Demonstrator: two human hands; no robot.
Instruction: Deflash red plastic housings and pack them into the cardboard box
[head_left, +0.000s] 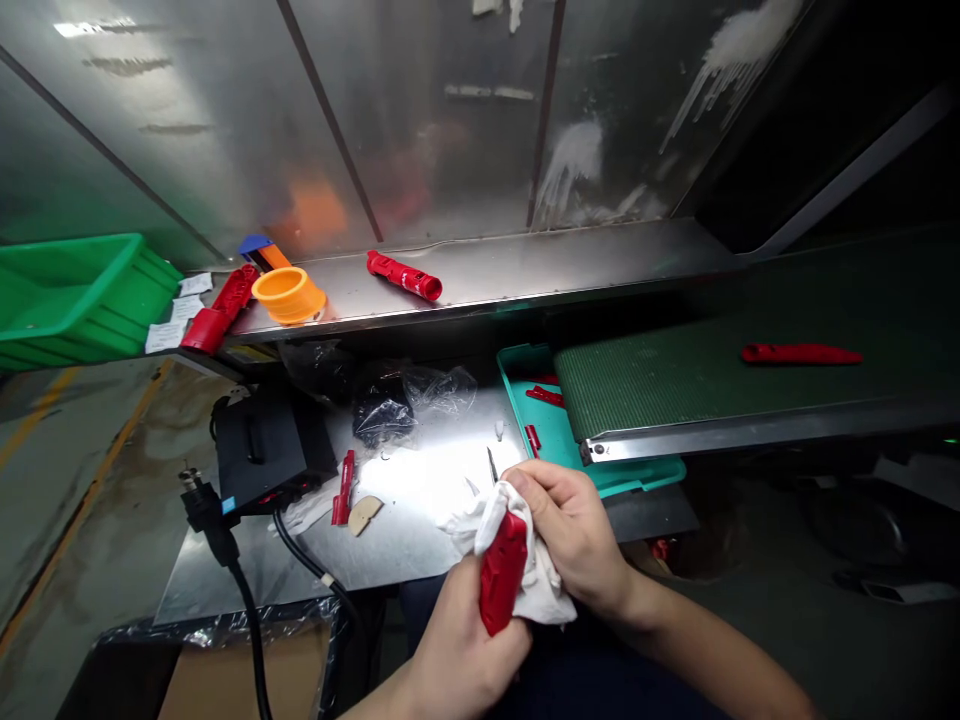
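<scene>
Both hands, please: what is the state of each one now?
Left hand: closed, holding the red part.
Right hand: closed, holding the white cloth.

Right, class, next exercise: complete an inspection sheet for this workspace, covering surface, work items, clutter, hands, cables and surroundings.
Surface: metal tabletop, shiny, with bright glare.
Work items: red plastic part, against white cloth.
Clutter: clear plastic bag, beige half-round piece.
Hands: left hand grips the red plastic part; right hand pinches the white cloth.
Cables: black cable with connector, beside black box.
Surroundings: green conveyor belt, teal tray partly underneath; metal shelf behind.
</scene>
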